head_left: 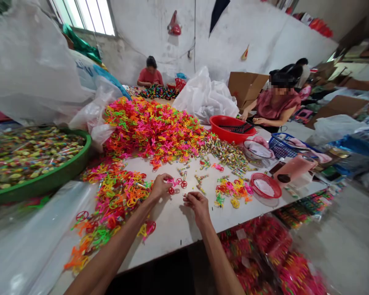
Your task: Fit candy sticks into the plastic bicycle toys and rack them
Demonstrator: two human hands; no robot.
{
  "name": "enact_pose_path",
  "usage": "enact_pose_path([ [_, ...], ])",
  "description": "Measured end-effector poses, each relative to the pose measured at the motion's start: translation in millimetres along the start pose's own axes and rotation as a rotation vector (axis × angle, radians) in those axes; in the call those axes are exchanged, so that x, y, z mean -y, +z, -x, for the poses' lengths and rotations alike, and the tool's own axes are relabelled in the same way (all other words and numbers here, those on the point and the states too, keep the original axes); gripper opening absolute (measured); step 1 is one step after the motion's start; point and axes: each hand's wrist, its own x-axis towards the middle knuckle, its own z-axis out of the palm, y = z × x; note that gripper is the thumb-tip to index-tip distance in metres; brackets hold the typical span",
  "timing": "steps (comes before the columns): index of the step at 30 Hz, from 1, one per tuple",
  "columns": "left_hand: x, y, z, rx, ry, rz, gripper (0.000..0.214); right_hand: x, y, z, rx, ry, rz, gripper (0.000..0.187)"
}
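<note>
My left hand (161, 185) is closed at the fingertips on a small pink plastic toy with red wheels (171, 190). Close to its right, a clear tube with a red ring (183, 180) shows above the white table. My right hand (198, 205) is pinched a short way to the right, at its fingertips a tiny pale thing too small to name. Loose plastic toys with spoked wheels (119, 192), in pink, orange, yellow and green, spread beside my left forearm. Beyond both hands rises a large heap of similar bright plastic pieces (153, 127).
Small filled tubes (226, 151) lie piled behind a handful of plastic pieces (232, 190). A red basket (266, 185), a red basin (232, 128) and a blue basket (283, 145) stand right. The large green tub (49, 174) is left. Co-workers sit across the room.
</note>
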Motion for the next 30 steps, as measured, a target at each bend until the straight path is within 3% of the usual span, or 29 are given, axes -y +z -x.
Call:
enact_pose_path([
  [4, 3, 4.4, 27, 0.101, -0.039, 0.26, 0.051, 2, 6, 1, 0.015, 0.023, -0.087, 0.025],
  [8, 10, 10.5, 51, 0.233, -0.149, 0.482, 0.038, 2, 9, 8, 0.075, 0.035, -0.082, 0.023],
  [13, 16, 9.5, 64, 0.289, -0.236, 0.647, 0.031, 4, 3, 15, 0.108, 0.037, -0.062, 0.02],
  [25, 19, 1.5, 79, 0.364, -0.253, 0.709, 0.036, 9, -9, 22, 0.31, 0.153, -0.021, 0.019],
  [30, 15, 6.1, 88, 0.241, -0.131, 0.559, 0.03, 16, -4, 33, 0.257, 0.06, 0.091, 0.019],
])
